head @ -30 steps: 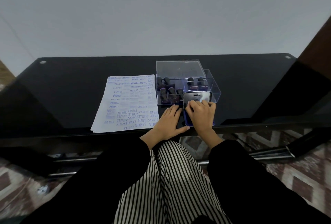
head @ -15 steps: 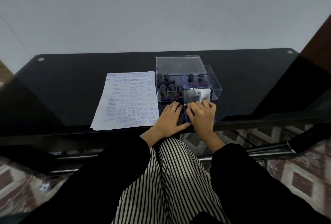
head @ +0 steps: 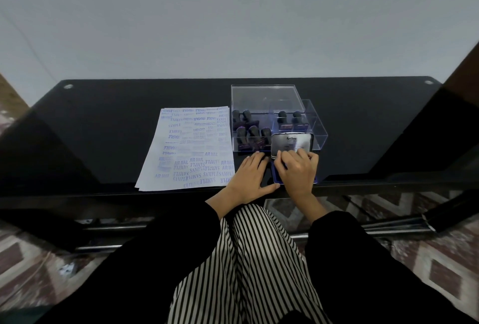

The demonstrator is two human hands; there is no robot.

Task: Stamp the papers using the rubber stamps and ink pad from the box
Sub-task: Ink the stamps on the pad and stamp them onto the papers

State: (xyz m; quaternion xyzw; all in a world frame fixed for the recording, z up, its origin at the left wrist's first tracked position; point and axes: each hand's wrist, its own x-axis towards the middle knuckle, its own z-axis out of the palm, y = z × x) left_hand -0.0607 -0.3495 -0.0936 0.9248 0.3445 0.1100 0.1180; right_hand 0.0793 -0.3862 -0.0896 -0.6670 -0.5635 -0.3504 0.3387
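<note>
The shiny black surface held thin white papers already full of blue-purple words (hardly a bare spot), so the stamping looked nearly done. Beside them sat the clear plastic box, dark round-handled stamps inside. The left hand lay flat by the ink pad. The right hand touched its tilted silver lid; whether it gripped was unclear.

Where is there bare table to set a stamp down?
Bare black glass table lies left of the white stamped sheets, behind them, and right of the clear plastic box. Crowded: front centre, around left hand, right hand and silver-lidded ink pad.
</note>
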